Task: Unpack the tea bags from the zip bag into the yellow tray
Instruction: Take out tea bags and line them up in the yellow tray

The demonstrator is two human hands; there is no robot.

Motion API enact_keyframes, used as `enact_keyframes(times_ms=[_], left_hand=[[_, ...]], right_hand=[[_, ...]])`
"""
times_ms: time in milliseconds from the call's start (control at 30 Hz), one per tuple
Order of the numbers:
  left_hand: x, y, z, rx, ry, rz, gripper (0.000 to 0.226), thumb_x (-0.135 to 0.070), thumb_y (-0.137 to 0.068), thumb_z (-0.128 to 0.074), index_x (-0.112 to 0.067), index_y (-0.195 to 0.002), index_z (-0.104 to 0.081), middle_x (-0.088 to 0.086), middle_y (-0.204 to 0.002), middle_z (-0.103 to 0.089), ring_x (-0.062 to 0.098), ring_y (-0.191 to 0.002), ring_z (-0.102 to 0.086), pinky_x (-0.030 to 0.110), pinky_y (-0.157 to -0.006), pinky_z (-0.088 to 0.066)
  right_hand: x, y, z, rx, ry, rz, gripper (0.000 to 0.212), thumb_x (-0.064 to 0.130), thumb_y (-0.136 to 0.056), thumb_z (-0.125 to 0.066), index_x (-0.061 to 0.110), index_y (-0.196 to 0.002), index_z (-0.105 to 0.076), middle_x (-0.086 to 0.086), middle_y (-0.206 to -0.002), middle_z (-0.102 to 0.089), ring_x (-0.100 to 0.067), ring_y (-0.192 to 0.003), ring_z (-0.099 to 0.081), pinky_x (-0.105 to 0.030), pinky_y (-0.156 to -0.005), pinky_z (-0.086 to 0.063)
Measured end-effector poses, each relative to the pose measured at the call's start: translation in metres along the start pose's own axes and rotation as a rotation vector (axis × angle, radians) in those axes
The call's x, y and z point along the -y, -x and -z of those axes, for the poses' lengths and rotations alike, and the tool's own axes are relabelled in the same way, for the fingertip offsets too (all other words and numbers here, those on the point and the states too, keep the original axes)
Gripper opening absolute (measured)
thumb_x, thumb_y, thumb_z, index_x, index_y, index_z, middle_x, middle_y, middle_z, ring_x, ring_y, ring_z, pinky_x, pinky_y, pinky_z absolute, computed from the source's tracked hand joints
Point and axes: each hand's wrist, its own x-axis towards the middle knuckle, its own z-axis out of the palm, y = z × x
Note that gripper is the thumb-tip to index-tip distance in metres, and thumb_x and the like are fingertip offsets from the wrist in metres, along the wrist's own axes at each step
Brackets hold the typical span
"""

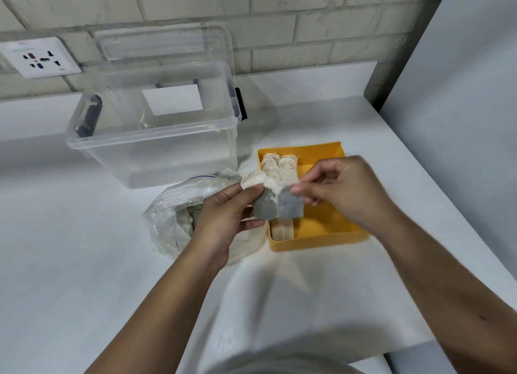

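White desk against a pale brick wall carries a clear storage box at the far left. Both hands pinch a joined pair of tea bags [278, 204] above the near-left corner of the yellow tray [316, 240]: left hand [226, 217] on the left bag, right hand [340, 187] on the right. The zip bag [173, 214] lies just left of the tray. These paper bags look light, soft and easily torn, so gripping the upper paper edges seems safest.
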Motion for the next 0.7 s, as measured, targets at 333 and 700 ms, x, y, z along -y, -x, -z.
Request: enact_keyframes(times_ms=[333, 700], left_hand=[[-0.002, -0.005, 0.010, -0.063, -0.173, -0.113, 0.008, -0.020, -0.090, -0.070, -0.016, -0.089, -0.077, -0.004, -0.075, -0.077, 0.005, -0.066, -0.071, 0.018, -0.060, -0.057], [0.007, -0.008, 0.017, -0.061, -0.236, -0.119, 0.005, -0.017, -0.088, -0.072, -0.016, -0.092, -0.075, 0.000, -0.075, -0.076, 0.009, -0.067, -0.069, 0.023, -0.061, -0.059]], right_hand=[[-0.046, -0.031, 0.030, 0.298, 0.211, -0.224, 0.018, 0.005, -0.076, -0.079, -0.003, -0.088, -0.068, -0.016, -0.075, -0.072, -0.015, -0.061, -0.068, -0.024, -0.062, -0.058], [-0.078, -0.055, 0.003, 0.088, 0.250, -0.183, 0.012, 0.006, -0.079, -0.078, 0.009, -0.083, -0.067, -0.013, -0.075, -0.072, -0.016, -0.061, -0.069, -0.028, -0.061, -0.059]])
